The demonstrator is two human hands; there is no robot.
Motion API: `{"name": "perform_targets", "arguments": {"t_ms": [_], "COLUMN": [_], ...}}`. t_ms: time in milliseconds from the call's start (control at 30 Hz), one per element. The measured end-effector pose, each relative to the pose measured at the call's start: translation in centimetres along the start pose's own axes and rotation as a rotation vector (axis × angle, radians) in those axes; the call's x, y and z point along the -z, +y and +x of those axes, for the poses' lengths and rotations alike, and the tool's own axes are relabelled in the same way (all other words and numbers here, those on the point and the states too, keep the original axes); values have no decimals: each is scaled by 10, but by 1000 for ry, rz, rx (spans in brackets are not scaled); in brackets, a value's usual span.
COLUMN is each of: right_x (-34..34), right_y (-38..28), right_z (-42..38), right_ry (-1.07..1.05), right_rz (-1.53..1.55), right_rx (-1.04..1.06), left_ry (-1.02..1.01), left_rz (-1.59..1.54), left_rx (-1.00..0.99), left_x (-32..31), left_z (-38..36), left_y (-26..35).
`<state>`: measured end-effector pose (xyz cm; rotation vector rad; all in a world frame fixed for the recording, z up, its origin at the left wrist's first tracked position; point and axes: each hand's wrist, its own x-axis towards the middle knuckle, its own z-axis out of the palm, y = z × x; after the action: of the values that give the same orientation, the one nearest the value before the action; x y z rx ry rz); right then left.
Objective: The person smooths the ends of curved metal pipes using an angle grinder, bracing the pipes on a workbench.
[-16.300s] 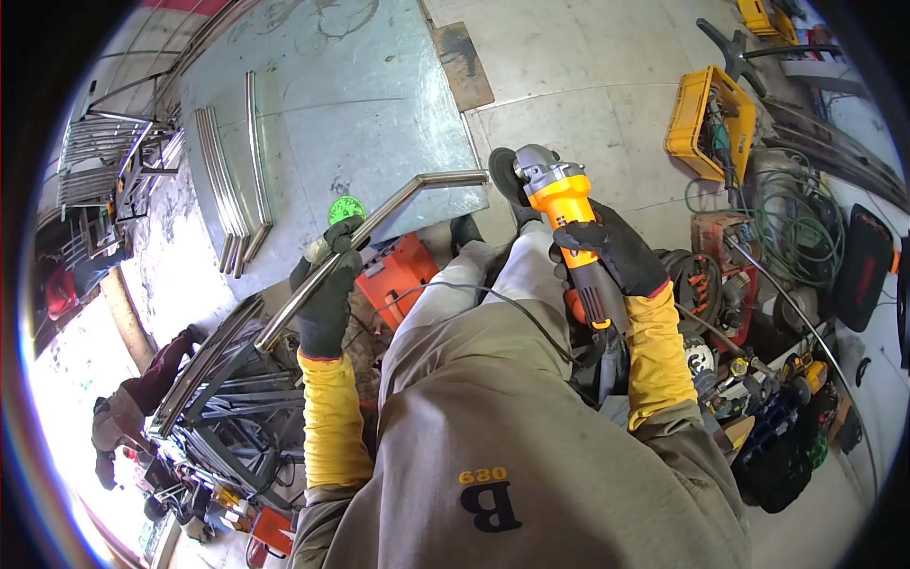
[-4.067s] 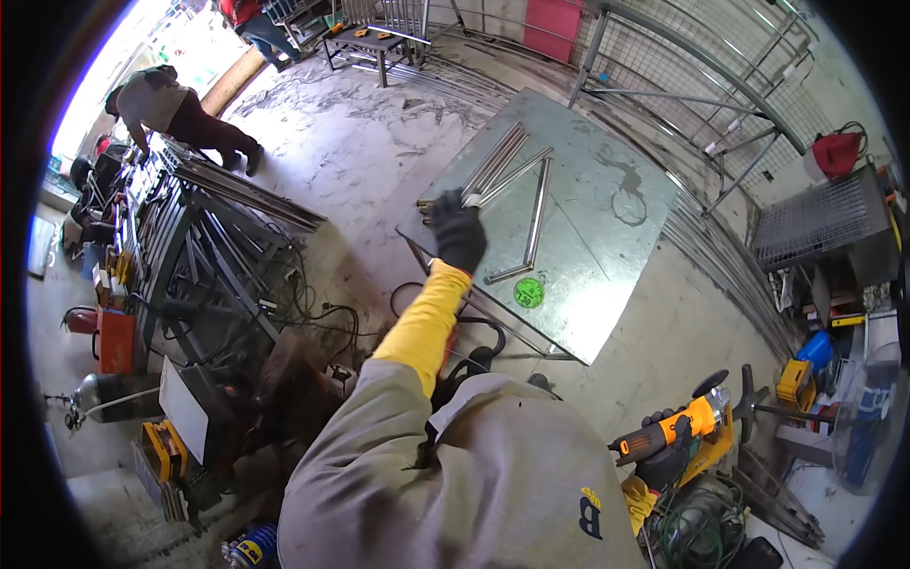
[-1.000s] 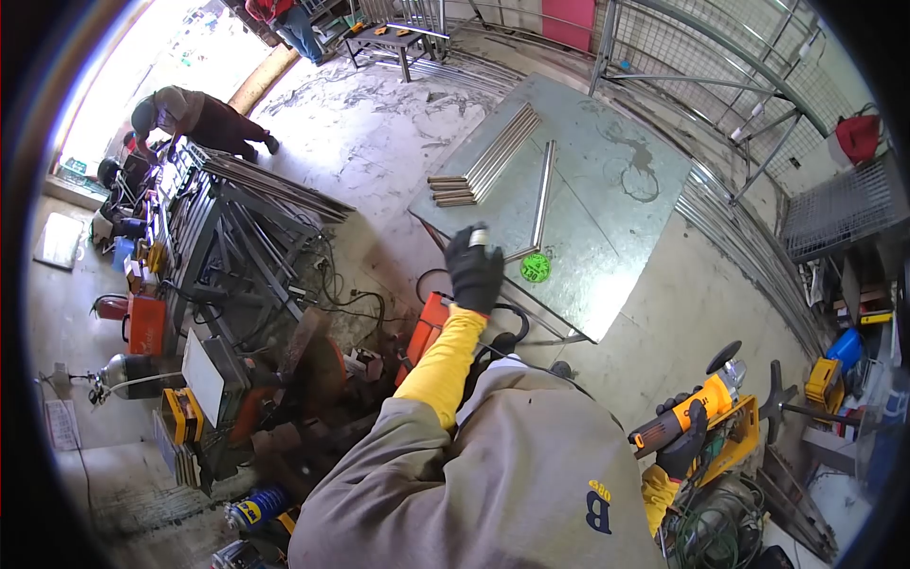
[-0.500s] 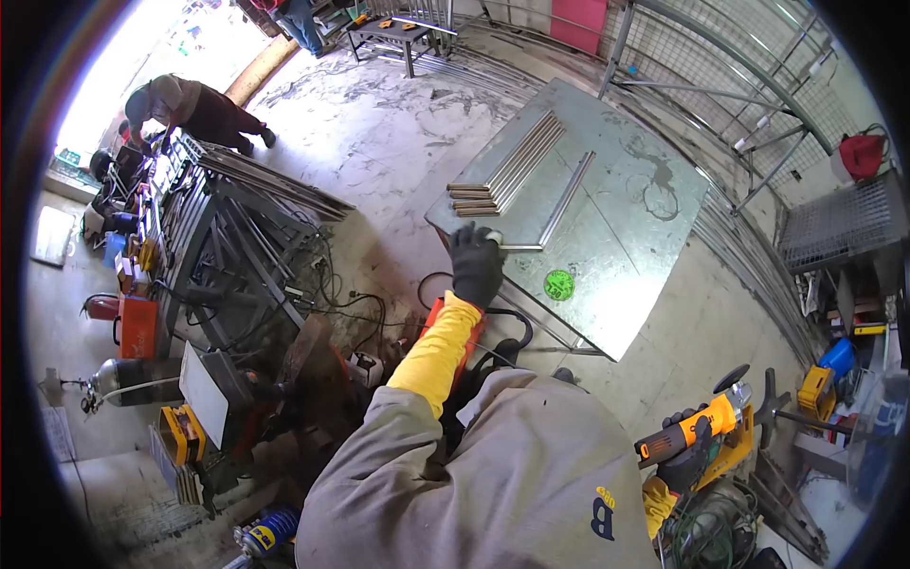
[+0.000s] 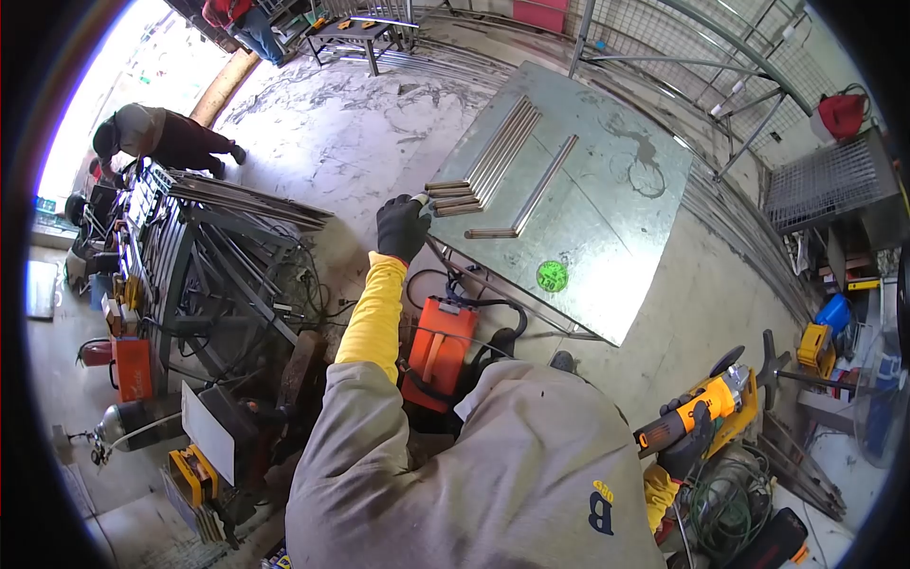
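My left hand, in a dark glove with a yellow sleeve cuff, is at the near left corner of the metal-topped table. Its fingers are closed around a small pale thing that I cannot make out, right by the ends of several nested L-shaped metal tubes. One more L-shaped tube lies apart to their right. Low on the right, my gloved right hand grips a yellow and black angle grinder, its disc facing up and away from the table.
An orange machine with cables stands below the table's near edge. To the left, a rack carries metal bars, and a person bends behind it. A wire-mesh stand is on the right. Another person is far back.
My left hand has moved left, off the end of the single L-shaped tube to the ends of the nested ones. The view has shifted slightly; the right hand still holds the grinder.
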<state>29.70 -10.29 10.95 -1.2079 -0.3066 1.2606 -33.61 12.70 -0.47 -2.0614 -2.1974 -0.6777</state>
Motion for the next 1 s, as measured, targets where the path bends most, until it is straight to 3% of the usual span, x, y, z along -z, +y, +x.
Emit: {"name": "perform_targets", "arguments": {"t_ms": [267,467,633,800,867,933,1000], "right_x": [-15,5,5,22,18,11,14], "right_y": [1,7,4,16,13,10,9], "right_z": [-20,-17,-18,-10,-12,-14,-14], "right_ry": [57,25,47,49,55,47,49], "right_rz": [-13,21,79,88,111,109,88], "right_rx": [16,18,-41,6,9,21,35], "left_ry": [-122,35,-158,-171,-84,-6,2], "left_rz": [3,9,126,144,-82,-51,-421], "left_rx": [12,-56,-17,-68,-48,-147,38], "left_x": [8,3,15,8,4,13,21], "left_z": [6,5,16,23,22,32,39], "left_y": [15,18,33,23,16,31,48]}}
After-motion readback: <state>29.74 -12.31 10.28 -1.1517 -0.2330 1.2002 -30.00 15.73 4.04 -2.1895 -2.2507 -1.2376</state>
